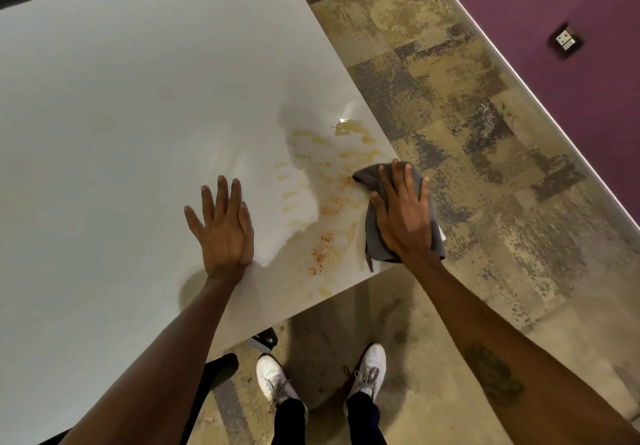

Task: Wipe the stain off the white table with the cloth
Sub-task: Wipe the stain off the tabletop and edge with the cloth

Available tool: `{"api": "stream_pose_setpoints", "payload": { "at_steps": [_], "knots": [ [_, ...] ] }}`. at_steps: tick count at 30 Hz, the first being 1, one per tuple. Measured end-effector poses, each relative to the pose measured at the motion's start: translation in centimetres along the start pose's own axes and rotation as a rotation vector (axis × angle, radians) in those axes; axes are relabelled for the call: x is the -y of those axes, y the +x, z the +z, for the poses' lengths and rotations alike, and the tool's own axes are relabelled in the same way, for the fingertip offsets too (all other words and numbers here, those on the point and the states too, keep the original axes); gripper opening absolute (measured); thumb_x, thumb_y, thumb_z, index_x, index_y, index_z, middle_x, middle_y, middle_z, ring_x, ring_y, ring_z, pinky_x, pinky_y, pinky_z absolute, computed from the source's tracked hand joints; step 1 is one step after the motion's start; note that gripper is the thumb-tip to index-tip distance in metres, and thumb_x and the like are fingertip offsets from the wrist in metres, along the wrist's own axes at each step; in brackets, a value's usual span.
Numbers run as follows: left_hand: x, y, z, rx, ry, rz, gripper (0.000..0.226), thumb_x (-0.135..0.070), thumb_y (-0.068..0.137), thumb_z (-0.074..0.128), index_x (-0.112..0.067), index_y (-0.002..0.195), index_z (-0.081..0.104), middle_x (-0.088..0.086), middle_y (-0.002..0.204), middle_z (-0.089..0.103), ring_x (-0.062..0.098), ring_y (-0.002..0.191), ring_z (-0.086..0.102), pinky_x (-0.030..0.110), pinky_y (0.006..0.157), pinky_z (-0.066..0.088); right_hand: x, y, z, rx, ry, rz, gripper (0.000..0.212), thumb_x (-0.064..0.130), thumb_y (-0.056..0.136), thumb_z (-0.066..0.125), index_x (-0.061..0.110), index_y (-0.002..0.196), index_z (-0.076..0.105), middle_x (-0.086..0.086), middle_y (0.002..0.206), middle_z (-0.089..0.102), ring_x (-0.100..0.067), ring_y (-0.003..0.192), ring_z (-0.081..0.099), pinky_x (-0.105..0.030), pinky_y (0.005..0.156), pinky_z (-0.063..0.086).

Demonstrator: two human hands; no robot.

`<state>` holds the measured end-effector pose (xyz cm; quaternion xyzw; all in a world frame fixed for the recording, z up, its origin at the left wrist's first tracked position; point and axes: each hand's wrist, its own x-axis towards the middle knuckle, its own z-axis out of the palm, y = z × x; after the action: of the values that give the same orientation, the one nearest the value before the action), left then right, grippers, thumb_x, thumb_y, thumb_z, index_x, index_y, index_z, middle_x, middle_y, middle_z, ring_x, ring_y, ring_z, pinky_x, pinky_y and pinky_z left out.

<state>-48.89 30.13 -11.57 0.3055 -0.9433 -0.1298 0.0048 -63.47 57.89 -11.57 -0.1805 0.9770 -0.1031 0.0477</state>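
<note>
Currently the left hand point(225, 226) lies spread flat on the white table point(121, 115), bracing. Right of it, the stain point(329, 202) shows yellow smears and orange specks near the corner. Right hand point(403, 212) presses the grey cloth point(372, 237) flat at the edge; best to sweep leftward with firm, overlapping passes.

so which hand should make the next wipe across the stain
Right. The right hand already presses the grey cloth flat beside the stain; the left hand lies bare on the white table, likely bracing.
</note>
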Motion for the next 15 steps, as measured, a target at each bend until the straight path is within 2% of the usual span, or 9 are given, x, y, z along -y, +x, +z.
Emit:
{"api": "stream_pose_setpoints", "payload": {
  "at_steps": [7,11,15],
  "knots": [
    [-0.1,-0.1,-0.3,0.013,-0.007,-0.018,0.053,-0.033,0.112,0.020,-0.026,0.164,0.016,-0.005,0.173,0.010,0.027,0.161,0.000,0.065,0.125,-0.002,4.4,-4.1,1.0,-0.137,0.051,0.429,0.054,0.035,0.107,0.026,0.012,0.155,0.020,-0.013,0.164,0.017,-0.031,0.153,0.012,-0.049,0.125,0.011],
    [-0.3,-0.4,-0.2,-0.019,-0.001,-0.045,0.053,-0.033,0.111,0.021,-0.023,0.164,0.018,-0.003,0.173,0.012,0.029,0.161,0.003,0.064,0.125,0.002,5.1,-5.2,1.6,-0.143,0.090,0.516,0.057,0.037,0.106,0.029,0.009,0.155,0.021,-0.020,0.163,0.013,-0.033,0.153,0.010,-0.048,0.126,0.007],
    [-0.1,-0.2,-0.2,-0.057,0.048,-0.078,0.055,-0.033,0.111,0.025,-0.016,0.163,0.023,0.005,0.172,0.016,0.032,0.160,0.009,0.060,0.127,0.007,5.1,-4.4,1.5,-0.124,0.051,0.479,0.068,0.047,0.104,0.031,0.005,0.155,0.014,-0.021,0.163,0.012,-0.035,0.153,0.009,-0.050,0.125,0.008]
  ]
}}
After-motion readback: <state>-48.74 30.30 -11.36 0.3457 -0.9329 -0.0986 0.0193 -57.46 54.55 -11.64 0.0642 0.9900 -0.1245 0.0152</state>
